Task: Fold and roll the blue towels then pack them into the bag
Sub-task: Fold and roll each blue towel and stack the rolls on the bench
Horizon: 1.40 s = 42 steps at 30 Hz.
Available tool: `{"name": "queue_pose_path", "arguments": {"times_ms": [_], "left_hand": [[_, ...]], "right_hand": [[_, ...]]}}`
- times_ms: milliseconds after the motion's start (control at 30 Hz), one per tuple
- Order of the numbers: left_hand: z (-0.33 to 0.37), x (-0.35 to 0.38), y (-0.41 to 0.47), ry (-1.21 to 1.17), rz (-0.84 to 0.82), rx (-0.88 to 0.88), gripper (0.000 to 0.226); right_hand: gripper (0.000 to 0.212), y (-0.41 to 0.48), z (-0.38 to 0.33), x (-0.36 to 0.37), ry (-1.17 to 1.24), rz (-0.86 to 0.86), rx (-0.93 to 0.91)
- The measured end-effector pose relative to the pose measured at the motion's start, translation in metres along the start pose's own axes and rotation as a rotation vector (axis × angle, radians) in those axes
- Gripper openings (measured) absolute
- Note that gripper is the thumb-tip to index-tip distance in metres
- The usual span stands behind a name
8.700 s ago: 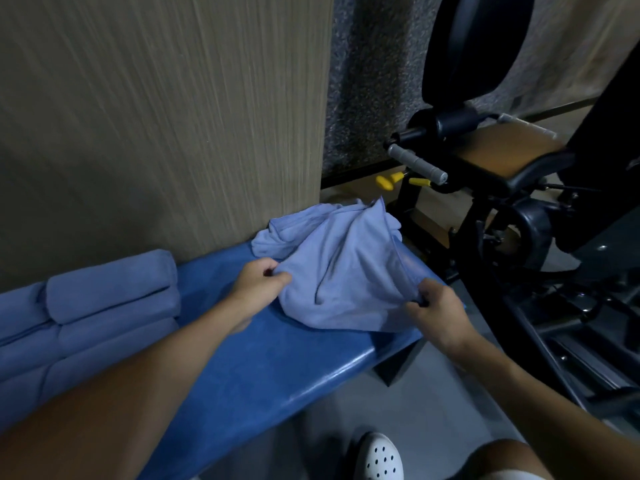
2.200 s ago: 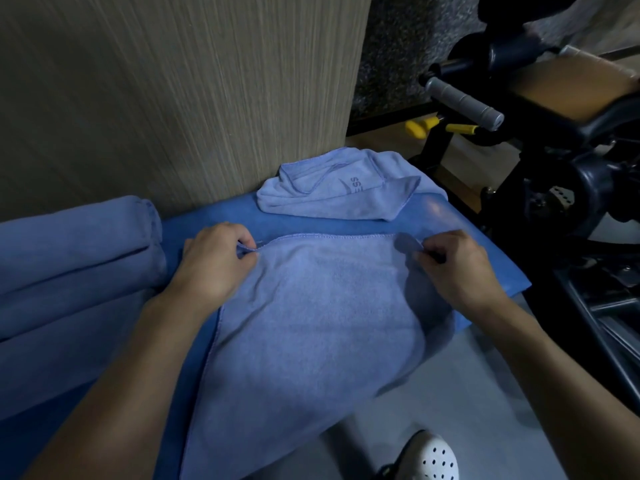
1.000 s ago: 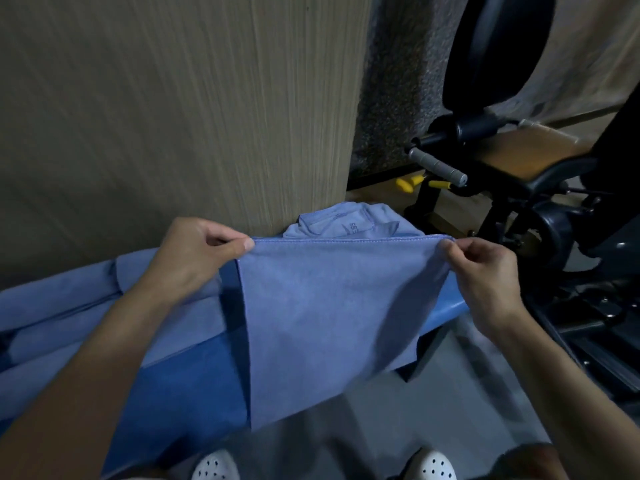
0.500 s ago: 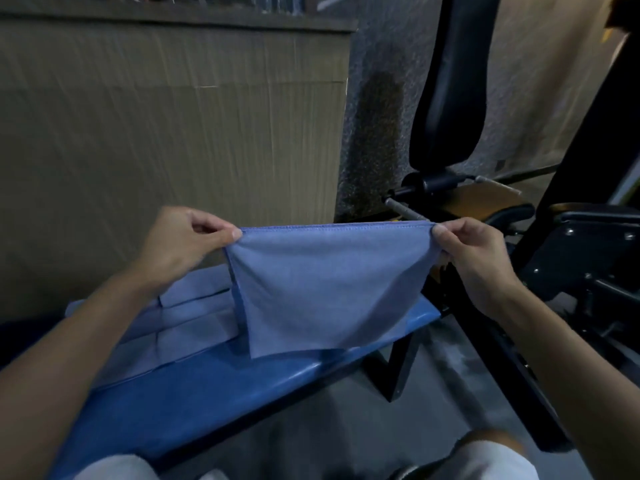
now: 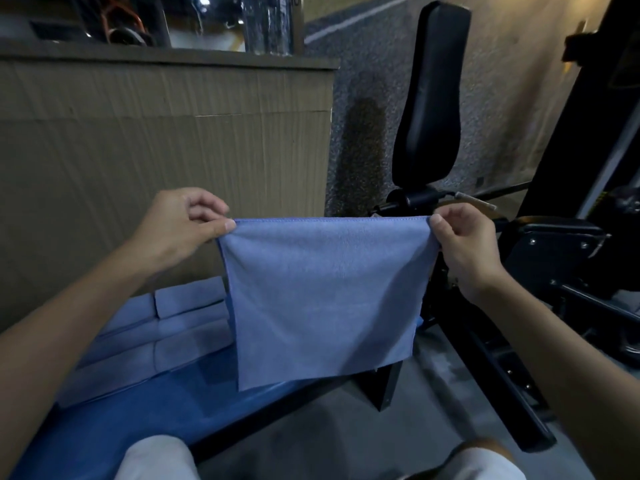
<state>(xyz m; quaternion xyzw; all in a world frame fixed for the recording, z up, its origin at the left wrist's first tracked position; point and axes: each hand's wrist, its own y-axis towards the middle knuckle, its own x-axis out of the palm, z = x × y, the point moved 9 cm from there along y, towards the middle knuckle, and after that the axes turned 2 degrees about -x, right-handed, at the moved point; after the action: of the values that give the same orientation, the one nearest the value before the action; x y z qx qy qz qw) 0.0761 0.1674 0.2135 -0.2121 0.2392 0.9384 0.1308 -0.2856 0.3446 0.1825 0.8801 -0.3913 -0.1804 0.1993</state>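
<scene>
Head view shows us holding one blue towel (image 5: pixel 322 292) in the air by its top edge. The fingers (image 5: pixel 221 226) of our left hand (image 5: pixel 180 226) pinch one top corner and those of our right hand (image 5: pixel 464 251) pinch the other. The cloth hangs flat below and between the two pinches, its lower edge in front of the blue counter (image 5: pixel 138 410).

We judge this towel to be at the start of its fold: spread out and not yet rolled. Whether it is already doubled we cannot tell. Below the left fingers and to their outer side, rolled towels (image 5: pixel 152 327) lie side by side on the counter against the wall panel (image 5: pixel 138 150). They look finished as rolls but not packed. No bag is in view, so packing seems wholly ahead.

Counting: one towel in hand. At least three rolls, perhaps more, since seams and blur leave the number unsure. One counter, and one black exercise machine (image 5: pixel 429 98) beyond the right fingers.
</scene>
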Motion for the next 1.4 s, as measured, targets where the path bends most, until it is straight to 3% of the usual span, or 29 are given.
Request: {"name": "queue_pose_path", "arguments": {"times_ms": [100,267,433,667,933,1267,1400], "left_hand": [[0.004,0.002,0.005,0.151,-0.034,0.068,0.022],[0.016,0.013,0.001,0.383,-0.085,0.188,0.009],[0.001,0.015,0.001,0.274,-0.098,0.064,0.013],[-0.013,0.029,0.002,-0.073,-0.113,-0.137,0.007],[-0.022,0.045,0.000,-0.275,-0.098,-0.258,0.005],[-0.010,0.046,-0.005,-0.401,-0.112,-0.293,0.002],[-0.018,0.046,-0.007,-0.345,-0.190,-0.371,0.010]], "right_hand": [[0.027,0.003,-0.002,0.002,-0.090,-0.070,-0.024],[0.017,0.004,-0.007,0.008,-0.288,-0.156,-0.059],[0.024,0.004,-0.014,0.009,-0.443,-0.175,-0.118],[0.014,0.001,0.005,0.006,-0.066,-0.210,0.107],[0.015,0.008,0.016,-0.012,-0.079,-0.218,0.108],[0.018,0.008,0.003,-0.023,-0.088,-0.200,0.084],[0.021,0.003,0.010,-0.019,-0.121,-0.334,0.139]]}}
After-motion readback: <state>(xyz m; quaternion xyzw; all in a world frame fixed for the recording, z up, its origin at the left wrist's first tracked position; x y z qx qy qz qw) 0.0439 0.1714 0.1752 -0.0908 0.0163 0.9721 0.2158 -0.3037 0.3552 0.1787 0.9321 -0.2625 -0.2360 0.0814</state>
